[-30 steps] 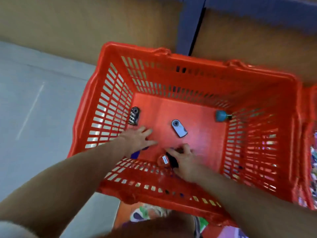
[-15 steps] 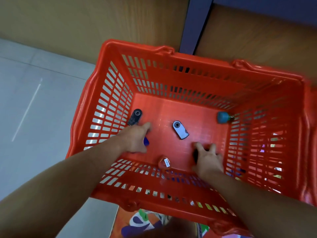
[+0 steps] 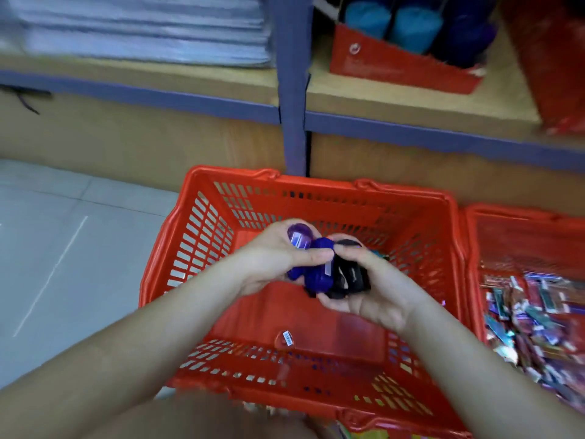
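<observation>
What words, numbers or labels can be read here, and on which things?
Nothing can be read.
Sticker on the purple piece in the left hand: too blurred.
Black pieces in the right hand: faint print, unreadable.
Sticker on the red piece in the basket: too small.
White mark on the red box: blurred.
Packets in the second basket: blurred.

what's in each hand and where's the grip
Left hand grips purple pieces, thumb across their middle; right hand cups black pieces in its palm, fingers curled over them.
</observation>
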Demonstrator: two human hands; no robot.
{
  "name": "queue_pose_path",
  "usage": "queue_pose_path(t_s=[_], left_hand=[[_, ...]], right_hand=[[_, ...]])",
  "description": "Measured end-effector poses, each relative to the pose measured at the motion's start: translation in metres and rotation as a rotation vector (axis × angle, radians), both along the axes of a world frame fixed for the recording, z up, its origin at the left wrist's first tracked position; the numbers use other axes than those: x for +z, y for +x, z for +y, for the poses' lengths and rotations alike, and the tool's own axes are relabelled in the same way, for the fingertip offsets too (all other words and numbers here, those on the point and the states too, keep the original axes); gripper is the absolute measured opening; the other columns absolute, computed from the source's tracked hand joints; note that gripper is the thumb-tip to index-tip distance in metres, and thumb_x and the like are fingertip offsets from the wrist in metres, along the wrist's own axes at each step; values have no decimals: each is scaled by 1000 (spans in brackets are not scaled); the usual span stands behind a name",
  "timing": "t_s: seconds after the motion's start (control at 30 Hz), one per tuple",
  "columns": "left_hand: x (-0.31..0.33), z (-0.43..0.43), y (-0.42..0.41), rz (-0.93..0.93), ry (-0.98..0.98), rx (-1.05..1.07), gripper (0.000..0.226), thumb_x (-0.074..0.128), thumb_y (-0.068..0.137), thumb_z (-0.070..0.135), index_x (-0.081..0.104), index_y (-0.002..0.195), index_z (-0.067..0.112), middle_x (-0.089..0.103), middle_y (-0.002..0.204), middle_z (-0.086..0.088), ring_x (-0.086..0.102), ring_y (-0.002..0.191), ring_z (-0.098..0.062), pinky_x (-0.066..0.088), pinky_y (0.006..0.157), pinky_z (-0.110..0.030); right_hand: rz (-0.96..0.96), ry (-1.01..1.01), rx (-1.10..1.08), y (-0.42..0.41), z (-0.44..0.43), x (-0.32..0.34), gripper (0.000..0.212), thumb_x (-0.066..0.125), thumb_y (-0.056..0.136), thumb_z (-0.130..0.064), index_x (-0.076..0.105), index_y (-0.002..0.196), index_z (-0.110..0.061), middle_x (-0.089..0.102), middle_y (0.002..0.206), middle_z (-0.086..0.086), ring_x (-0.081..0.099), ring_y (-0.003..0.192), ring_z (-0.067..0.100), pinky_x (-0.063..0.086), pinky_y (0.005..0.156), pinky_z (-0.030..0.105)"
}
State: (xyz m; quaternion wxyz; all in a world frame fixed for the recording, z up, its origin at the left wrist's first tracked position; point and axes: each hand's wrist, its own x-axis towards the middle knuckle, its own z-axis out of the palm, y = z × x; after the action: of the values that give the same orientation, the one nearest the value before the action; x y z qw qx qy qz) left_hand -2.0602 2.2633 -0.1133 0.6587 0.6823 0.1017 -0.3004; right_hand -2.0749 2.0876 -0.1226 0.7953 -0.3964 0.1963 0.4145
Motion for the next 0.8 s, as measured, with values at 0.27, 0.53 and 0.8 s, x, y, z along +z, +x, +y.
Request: queue_pose_path(t_s=[0.27, 0.53, 0.8], left_hand=[[118, -53, 12, -295, 173, 7, 27, 68, 88, 32, 56, 92, 7, 65, 65, -7, 63, 52, -20, 57, 53, -33], [196, -112, -9, -276, 223, -207, 22, 66, 89, 22, 53, 107, 26, 63, 87, -7, 60, 63, -17, 49, 51, -30], [237, -198, -34, -590, 172, -226, 32, 70, 86, 7, 57, 109, 24, 63, 95, -1, 62, 68, -9, 53, 59, -25]], right_hand=[[-351, -75, -100, -10, -35, 99, 49, 72, 68, -10, 59, 114, -18, 68, 98, 7, 68, 83, 19, 56, 85, 54], [-370, -78, -229, -28, -103, 169, 30, 52, 79, 1, 64, 101, -15, 66, 84, 14, 62, 69, 25, 52, 73, 42], [-462, -36, -264, -40, -180, 215, 32, 74, 72, -22, 67, 103, -19, 70, 101, 12, 65, 85, 27, 56, 75, 44]])
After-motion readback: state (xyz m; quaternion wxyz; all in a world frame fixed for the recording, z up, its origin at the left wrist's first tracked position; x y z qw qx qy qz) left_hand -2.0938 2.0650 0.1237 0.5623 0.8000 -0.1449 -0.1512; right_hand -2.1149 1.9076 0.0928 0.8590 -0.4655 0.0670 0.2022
